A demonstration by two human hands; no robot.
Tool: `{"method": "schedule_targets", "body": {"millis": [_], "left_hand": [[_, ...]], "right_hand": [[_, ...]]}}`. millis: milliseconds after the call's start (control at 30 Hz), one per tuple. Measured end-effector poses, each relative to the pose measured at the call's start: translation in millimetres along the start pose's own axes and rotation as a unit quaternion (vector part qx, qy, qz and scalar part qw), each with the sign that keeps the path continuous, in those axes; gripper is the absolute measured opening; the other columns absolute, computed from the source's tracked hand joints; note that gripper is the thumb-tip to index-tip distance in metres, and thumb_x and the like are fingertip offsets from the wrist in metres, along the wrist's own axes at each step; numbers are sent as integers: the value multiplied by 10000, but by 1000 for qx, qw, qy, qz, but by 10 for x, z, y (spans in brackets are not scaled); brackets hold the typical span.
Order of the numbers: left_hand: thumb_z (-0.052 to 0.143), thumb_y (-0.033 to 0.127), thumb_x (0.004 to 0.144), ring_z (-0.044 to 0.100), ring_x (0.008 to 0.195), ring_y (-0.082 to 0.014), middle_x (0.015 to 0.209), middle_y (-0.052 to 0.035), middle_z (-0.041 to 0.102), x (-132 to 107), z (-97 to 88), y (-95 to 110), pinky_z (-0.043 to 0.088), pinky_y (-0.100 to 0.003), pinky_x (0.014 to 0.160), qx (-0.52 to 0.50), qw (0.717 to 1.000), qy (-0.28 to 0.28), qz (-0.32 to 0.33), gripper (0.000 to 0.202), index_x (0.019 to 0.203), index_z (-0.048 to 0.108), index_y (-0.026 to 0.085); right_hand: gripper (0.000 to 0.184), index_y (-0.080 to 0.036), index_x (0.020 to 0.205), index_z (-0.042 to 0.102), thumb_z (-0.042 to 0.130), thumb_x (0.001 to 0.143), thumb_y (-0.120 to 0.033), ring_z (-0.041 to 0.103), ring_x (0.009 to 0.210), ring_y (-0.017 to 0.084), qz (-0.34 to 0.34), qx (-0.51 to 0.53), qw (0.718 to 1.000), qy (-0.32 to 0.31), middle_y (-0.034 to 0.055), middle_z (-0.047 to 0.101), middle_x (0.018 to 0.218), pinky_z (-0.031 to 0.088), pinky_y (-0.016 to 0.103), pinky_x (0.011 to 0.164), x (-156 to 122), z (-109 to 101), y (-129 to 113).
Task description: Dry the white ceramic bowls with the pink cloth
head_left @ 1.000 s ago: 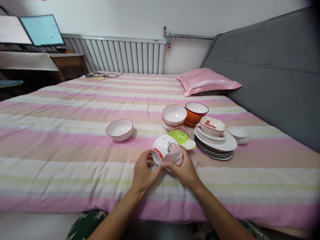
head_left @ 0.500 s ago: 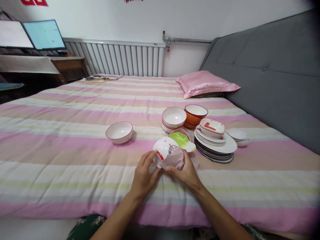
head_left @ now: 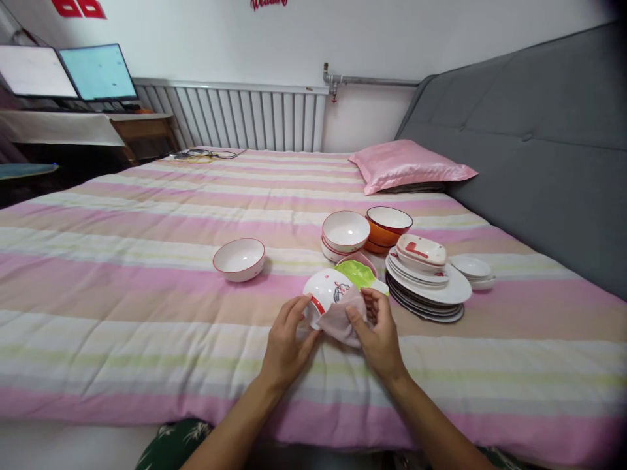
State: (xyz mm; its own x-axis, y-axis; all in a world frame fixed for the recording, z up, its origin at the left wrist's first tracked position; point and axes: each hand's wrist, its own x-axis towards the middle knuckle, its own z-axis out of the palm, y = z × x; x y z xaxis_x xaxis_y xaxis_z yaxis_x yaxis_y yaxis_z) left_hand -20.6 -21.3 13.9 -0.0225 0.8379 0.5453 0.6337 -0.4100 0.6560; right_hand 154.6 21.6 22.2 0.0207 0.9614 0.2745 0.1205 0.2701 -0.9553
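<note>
The patterned white bowl (head_left: 324,284) is tipped over at the bedspread's (head_left: 147,313) near side; its red foot ring (head_left: 318,304) points left and toward the person, its axis slanting away rightward, its mouth hidden; the left hand (head_left: 287,343) grasps it near the foot; the right hand (head_left: 382,336) clasps a mauve cloth (head_left: 343,323) against its side; a green dish (head_left: 356,272) sits just behind.

It is a bedroom in a home, bc there is a wide bed (head_left: 127,267) w/ pink pillow (head_left: 411,164) & grey headboard (head_left: 533,111); also a wall radiator (head_left: 245,119), plus a table (head_left: 59,127) w/ 2 comp. monitors (head_left: 100,72).
</note>
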Motion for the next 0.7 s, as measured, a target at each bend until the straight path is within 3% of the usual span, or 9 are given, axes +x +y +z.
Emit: {"method": "schedule_targets", "body": {"millis": [100,267,400,467,567,700], "left_hand": [[585,138,792,513,1123,-214,1239,-89,492,-6,-3,4,550,-351,853,-3,1000,-2,-3,584,1323,384,274],[588,139,794,515,1116,-208,1233,-86,495,-17,-5,-1,552,-344,849,0,1000,3,0,580,1321,387,271],[598,131,788,515,1110,-201,1231,-80,498,-20,0,-4,555,-331,842,2,1000,5,3,590,1321,387,271],[599,125,784,517,1107,-201,1229,-80,500,-21,2,-6,556,-331,843,2,1000,5,3,594,1320,389,271],[604,122,780,518,1106,-198,1227,-77,499,-21,5,-11,557,-327,844,-2,1000,5,2,602,1321,388,273],[606,122,783,517,1106,-190,1226,-71,496,-21,8,-17,559,-312,843,-7,1000,10,-2,596,1317,393,278]], "right_hand": [[430,-200,1083,480,647,763,-432,573,965,227,-27,-50,997,42,104,578,1083,469,351,842,-44,10,-24],[435,-198,1222,420,521,860,-418,588,1026,224,-5,16,999,-28,113,597,1163,474,335,859,-128,26,-60],[427,-184,1217,497,378,915,-461,496,1194,229,16,29,999,-4,106,562,1265,385,364,1003,-121,21,-52],[431,-182,1188,536,417,896,-476,515,1179,236,37,44,998,1,106,578,1254,396,367,997,-97,15,-37],[438,-194,1200,524,541,846,-450,608,1051,236,69,106,991,-39,106,629,1186,487,342,874,-52,6,-8],[434,-193,1151,535,640,790,-409,657,948,224,87,160,980,-78,99,687,1066,519,320,806,7,-13,10]]}}
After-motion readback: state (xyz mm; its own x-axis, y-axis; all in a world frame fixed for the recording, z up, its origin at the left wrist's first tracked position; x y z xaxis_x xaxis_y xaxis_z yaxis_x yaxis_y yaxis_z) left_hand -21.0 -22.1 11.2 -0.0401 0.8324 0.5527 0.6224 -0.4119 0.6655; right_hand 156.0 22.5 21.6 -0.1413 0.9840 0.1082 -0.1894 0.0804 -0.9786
